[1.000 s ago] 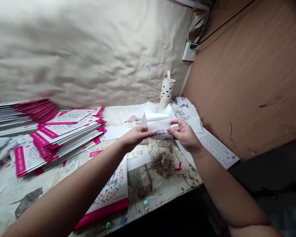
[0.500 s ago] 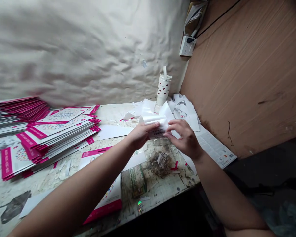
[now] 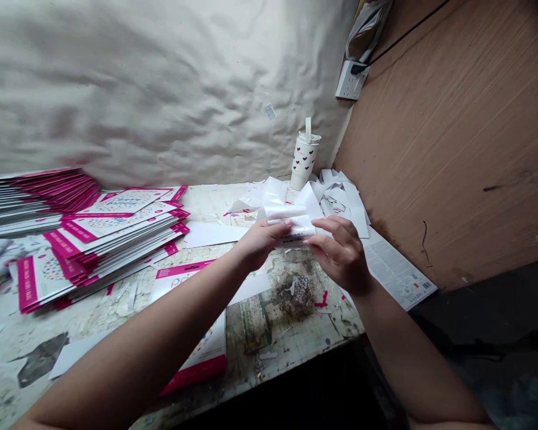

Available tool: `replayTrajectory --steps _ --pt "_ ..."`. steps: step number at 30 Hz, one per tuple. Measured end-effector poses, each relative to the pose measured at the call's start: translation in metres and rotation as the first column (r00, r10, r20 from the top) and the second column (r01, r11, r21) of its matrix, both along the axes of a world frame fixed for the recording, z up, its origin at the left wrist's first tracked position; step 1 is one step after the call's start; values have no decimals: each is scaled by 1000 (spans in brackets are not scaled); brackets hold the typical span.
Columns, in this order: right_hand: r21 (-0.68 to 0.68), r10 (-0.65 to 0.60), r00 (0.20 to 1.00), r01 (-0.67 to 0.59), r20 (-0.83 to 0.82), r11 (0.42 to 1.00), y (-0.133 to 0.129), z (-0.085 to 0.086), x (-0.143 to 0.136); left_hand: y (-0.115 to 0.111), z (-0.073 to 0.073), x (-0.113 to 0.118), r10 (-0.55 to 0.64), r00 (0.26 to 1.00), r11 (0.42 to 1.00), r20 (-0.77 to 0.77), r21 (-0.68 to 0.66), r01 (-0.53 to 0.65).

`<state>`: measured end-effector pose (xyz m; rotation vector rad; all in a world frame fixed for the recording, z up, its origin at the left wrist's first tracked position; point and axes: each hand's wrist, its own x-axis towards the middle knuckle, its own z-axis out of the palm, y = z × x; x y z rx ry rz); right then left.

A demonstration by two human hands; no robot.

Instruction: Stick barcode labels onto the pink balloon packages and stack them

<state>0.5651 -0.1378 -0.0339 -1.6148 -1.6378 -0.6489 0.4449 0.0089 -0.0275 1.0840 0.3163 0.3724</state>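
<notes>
My left hand [image 3: 262, 240] is closed on a glossy white label sheet [image 3: 301, 226], the thumb lying on top of it. Small dark print shows along the sheet's lower edge. At the sheet's right edge, the thumb and fingers of my right hand [image 3: 341, 248] are closed on it. Below my left forearm lies a white and pink printed package [image 3: 210, 346], partly hidden by that arm.
Stacks of pink-edged packages [image 3: 116, 230] fill the left side. A white tumbler with hearts [image 3: 303, 161] stands at the back, beside crumpled paper strips [image 3: 347, 200]. A flat printed board [image 3: 399, 269] lies at the right edge by the brown panel [image 3: 466, 131].
The whole view has shifted slightly, so the table's things appear further right. Both hands remain on the sheet, and its printed edge looks flatter.
</notes>
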Motion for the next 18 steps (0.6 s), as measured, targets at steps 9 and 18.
replayTrajectory --steps 9,18 --pt "-80 -70 996 75 59 994 1 5 -6 -8 2 -2 -13 999 998 47 61 10" --pt "79 -164 970 152 179 985 -12 -15 -4 -6 7 6 -11 995 996 -96 -89 2"
